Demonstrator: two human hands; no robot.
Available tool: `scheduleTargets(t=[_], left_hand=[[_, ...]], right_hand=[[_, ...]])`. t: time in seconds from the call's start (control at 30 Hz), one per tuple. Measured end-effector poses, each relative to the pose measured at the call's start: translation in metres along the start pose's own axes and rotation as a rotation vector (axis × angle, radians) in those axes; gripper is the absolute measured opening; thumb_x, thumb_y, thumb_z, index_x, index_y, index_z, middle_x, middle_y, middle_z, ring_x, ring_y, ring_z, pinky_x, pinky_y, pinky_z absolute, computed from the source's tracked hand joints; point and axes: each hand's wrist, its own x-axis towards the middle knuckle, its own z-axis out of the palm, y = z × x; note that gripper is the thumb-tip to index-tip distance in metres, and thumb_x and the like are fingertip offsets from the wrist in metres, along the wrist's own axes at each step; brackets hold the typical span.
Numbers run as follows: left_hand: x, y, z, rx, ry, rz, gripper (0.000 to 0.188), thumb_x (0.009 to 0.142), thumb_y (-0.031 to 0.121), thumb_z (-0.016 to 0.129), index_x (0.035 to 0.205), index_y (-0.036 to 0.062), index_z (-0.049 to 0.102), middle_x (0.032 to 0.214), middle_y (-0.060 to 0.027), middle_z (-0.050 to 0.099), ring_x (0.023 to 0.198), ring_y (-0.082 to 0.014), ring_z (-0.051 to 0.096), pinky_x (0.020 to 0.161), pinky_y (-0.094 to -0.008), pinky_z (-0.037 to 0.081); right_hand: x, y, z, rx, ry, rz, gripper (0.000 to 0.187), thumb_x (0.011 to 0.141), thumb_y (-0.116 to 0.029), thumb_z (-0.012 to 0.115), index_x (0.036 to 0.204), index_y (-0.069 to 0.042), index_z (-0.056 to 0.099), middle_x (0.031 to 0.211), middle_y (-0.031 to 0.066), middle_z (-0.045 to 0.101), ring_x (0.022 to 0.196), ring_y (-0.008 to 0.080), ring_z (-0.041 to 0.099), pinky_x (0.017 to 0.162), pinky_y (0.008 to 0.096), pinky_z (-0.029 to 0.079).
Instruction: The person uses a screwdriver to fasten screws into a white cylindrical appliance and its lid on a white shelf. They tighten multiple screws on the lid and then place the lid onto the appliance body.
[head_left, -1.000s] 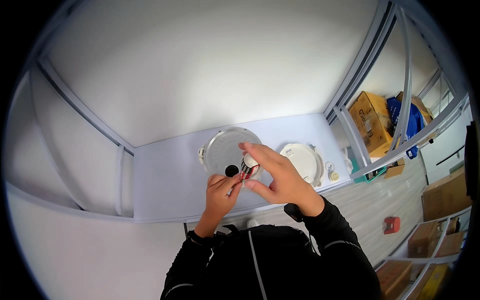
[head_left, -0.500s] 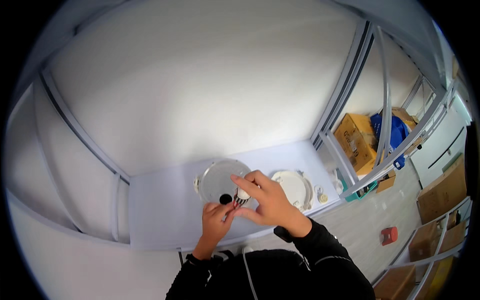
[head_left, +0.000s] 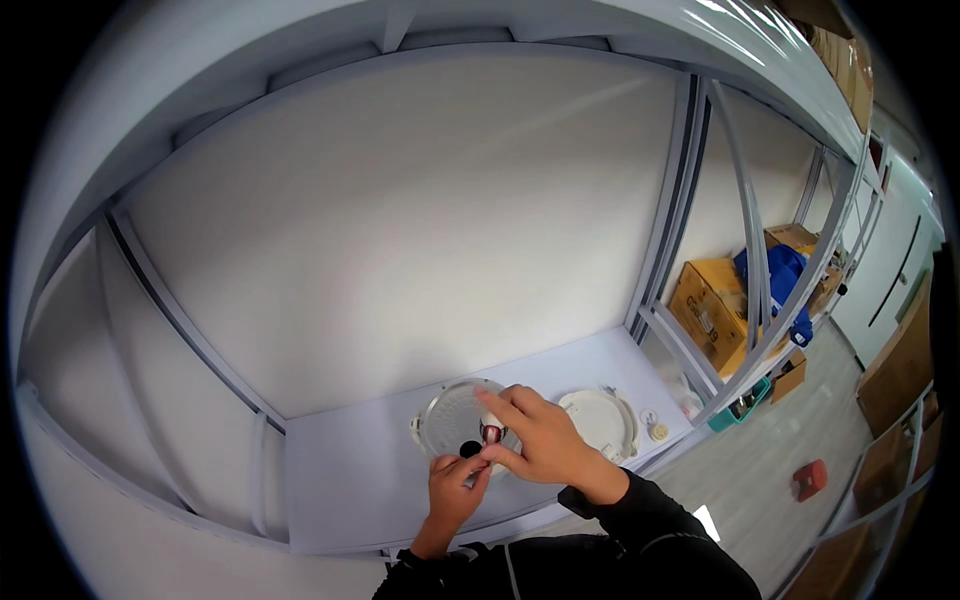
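Your flat, pale lavender bench (head_left: pixel 345 490) carries a round, silver-grey basin (head_left: pixel 447 420) with a black circular spot inside. Right of that basin you have a shallow, round white cover (head_left: pixel 598 424); farther right of it sits a small, round, pale-yellow piece (head_left: pixel 658 432).

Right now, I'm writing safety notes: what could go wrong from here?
The small red-and-white container might slip from the left hand, which seems to pinch only its lower end, and strike the round grey item below. The small yellowish piece near the edge of the table could be bumped off.
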Motion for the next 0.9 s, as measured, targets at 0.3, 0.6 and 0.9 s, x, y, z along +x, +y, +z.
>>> scheduleTargets(t=[0.3,0.6,0.9], left_hand=[[0.0,-0.002,-0.001,-0.013,-0.018,0.021,0.028,0.078,0.012,0.089,0.104,0.0147,0.081,0.089,0.0073,0.079,0.085,-0.0185,0.067,0.083,-0.0385,0.049],[0.003,0.001,0.0,-0.035,-0.034,-0.008,0.023,0.078,0.014,0.09,0.1,0.0148,0.08,0.084,0.0062,0.077,0.083,-0.0194,0.067,0.082,-0.0388,0.048],[0.001,0.001,-0.005,-0.024,-0.025,-0.015,0.026,0.08,0.015,0.09,0.104,0.0165,0.082,0.083,0.0066,0.077,0.08,-0.0187,0.067,0.081,-0.0385,0.048]], right_hand=[[-0.004,0.008,0.003,0.009,-0.043,-0.012,0.08,0.086,-0.025,0.091,0.157,-0.011,0.056,0.099,0.0105,0.061,0.082,0.025,0.06,0.073,0.034,0.053],[-0.005,0.016,0.04,0.362,0.176,-0.041,0.071,0.095,-0.029,0.083,0.158,-0.011,0.056,0.103,0.0097,0.061,0.089,0.0235,0.062,0.075,0.0363,0.054],[-0.015,0.015,0.031,0.226,0.05,-0.013,0.058,0.098,-0.018,0.078,0.152,-0.01,0.061,0.131,0.016,0.066,0.112,0.0321,0.068,0.093,0.0365,0.057]])
